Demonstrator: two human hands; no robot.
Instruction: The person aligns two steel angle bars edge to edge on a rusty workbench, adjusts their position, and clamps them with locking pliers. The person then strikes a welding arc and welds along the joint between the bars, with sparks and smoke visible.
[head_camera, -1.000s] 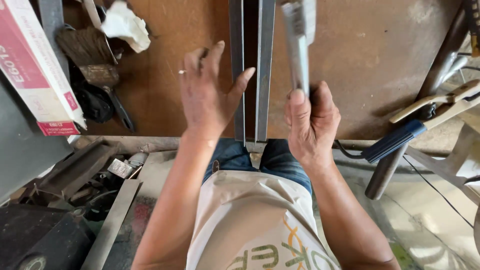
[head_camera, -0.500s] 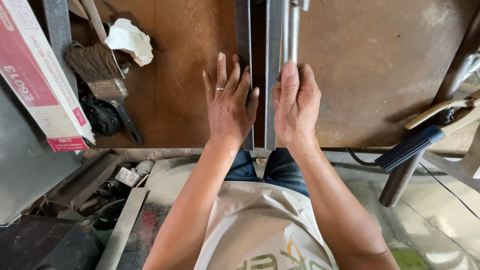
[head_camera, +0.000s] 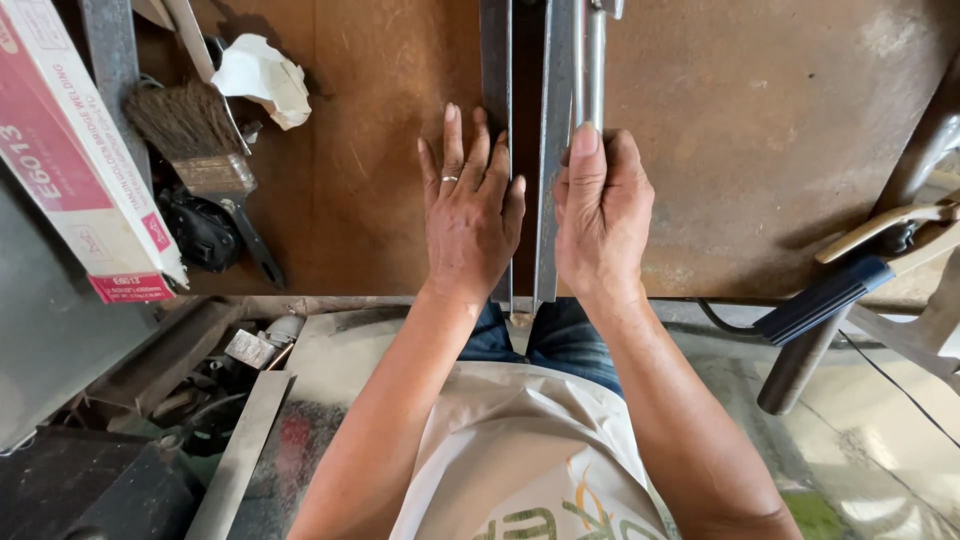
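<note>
Two hands (head_camera: 470, 215) (head_camera: 600, 210) press two steel bars (head_camera: 495, 70) (head_camera: 553, 90), perhaps three.

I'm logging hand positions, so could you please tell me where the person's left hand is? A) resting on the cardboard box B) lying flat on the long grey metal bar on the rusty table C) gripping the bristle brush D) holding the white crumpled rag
B: the left hand lies palm-down, fingers spread, on the left long grey metal bar, away from the brush.

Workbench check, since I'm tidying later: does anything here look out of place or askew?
A crumpled white rag lies loose beside the paintbrush. The two metal bars lie parallel and overhang the bench edge, under the left hand and right hand.
</note>
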